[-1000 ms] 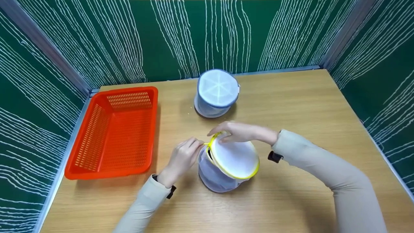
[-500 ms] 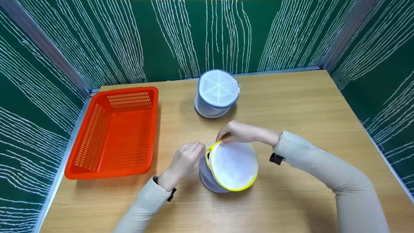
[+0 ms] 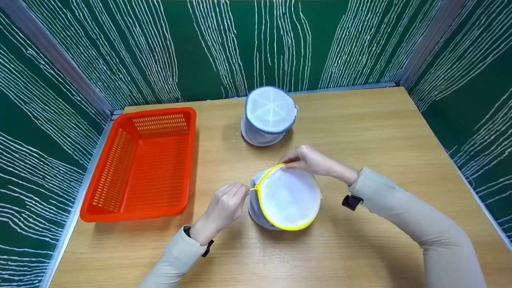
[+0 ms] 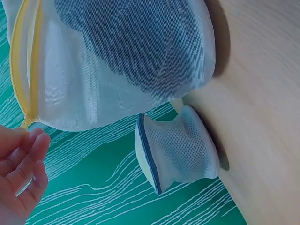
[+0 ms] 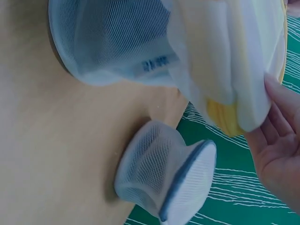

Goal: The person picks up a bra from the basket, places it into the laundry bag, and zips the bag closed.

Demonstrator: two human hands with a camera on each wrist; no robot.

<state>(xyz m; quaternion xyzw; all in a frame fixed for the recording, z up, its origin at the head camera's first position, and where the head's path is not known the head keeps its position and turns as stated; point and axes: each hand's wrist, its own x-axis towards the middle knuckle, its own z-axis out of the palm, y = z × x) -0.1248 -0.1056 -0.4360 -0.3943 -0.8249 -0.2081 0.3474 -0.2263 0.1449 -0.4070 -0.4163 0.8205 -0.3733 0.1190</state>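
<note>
A white mesh laundry bag (image 3: 290,200) with a yellow zip round its round lid stands on the table. My left hand (image 3: 225,203) pinches the zip pull (image 3: 253,188) at the lid's left side; the left wrist view shows the pull (image 4: 26,123) at the fingertips. With thumb and fingers, my right hand (image 3: 310,161) grips the lid's far edge. In the right wrist view, that hand (image 5: 281,136) holds folded white fabric (image 5: 248,70) by the yellow edging. Something dark (image 4: 136,47) shows through the mesh; its kind is unclear.
Behind the bag stands a smaller mesh bag (image 3: 271,110) with a blue-grey zipped rim. An orange perforated basket (image 3: 160,172) sits on the left of the wooden table (image 3: 380,132). Green walls (image 3: 208,48) with white lines surround the table's back and sides.
My right hand has shifted right along the lid's edge. My left hand has moved slightly down with the zip pull. The dark gap beside the lid's left edge no longer shows.
</note>
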